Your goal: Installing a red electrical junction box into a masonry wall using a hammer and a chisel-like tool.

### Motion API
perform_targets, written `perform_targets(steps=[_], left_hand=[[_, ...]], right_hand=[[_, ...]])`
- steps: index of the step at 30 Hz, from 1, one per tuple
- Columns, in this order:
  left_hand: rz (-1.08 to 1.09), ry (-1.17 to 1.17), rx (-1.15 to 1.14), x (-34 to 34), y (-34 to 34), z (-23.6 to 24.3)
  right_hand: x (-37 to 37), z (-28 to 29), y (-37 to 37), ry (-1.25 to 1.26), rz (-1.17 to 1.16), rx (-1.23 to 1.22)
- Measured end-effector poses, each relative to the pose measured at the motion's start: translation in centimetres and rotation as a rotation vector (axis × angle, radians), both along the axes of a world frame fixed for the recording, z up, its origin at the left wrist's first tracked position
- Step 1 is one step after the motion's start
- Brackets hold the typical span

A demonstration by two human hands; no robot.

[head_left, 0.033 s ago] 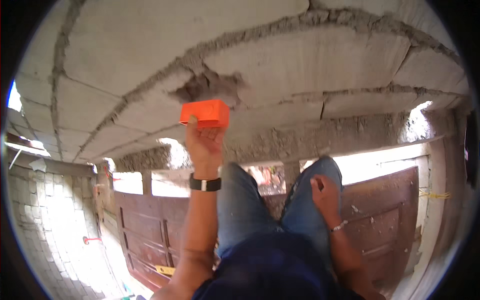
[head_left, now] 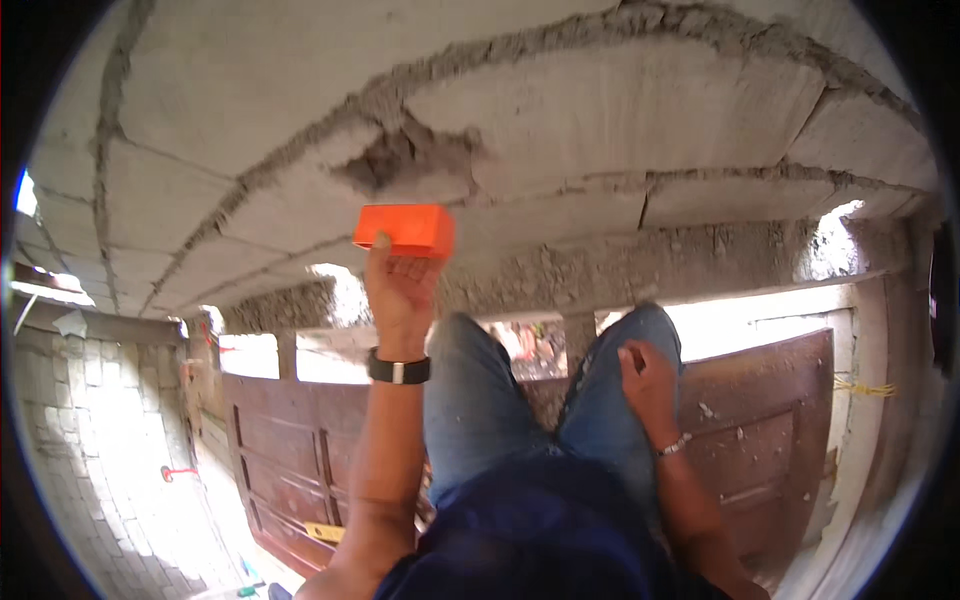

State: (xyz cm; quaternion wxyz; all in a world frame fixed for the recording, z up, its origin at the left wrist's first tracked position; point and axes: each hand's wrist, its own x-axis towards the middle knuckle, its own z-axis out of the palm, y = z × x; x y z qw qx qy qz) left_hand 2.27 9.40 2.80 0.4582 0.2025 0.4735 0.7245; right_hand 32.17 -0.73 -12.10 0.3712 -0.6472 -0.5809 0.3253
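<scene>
Your left hand (head_left: pixel 398 290) is raised ahead of you, gripping a block (head_left: pixel 404 230) from below; the block sits against the wall (head_left: pixel 620 110) of large blocks that fills the upper part of the view. Just above and to the right of the block is a rough gap (head_left: pixel 405 160) in the mortar joint. Your right hand (head_left: pixel 648 382) rests on your right knee (head_left: pixel 625 345), and your left knee (head_left: pixel 470 360) is just right of your left wrist, which carries a watch (head_left: pixel 398 370). Below and beyond your knees stands a panelled gate (head_left: pixel 770 430), running left to right. A paved floor (head_left: pixel 120 470) lies far below at the lower left.
</scene>
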Motion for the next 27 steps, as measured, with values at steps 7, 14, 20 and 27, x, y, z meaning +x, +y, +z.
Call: perform_targets(steps=[7,14,20,27], left_hand=[[0.115,1.076,-0.480,-17.8,-13.0,-6.6],[0.087,1.433,-1.282,-26.9,-28.1,-8.5],[0.124,1.473,-1.497,-32.2,-38.4,-15.5],[0.131,1.328,-1.434,-32.5,-36.0,-14.6]], right_hand=[[-0.8,-0.1,0.6,-0.040,0.041,0.053],[-1.6,0.0,-0.6,-0.134,0.032,0.059],[-8.2,2.3,0.7,-0.094,0.224,-0.083],[-24.1,7.2,1.1,-0.123,0.971,0.176]])
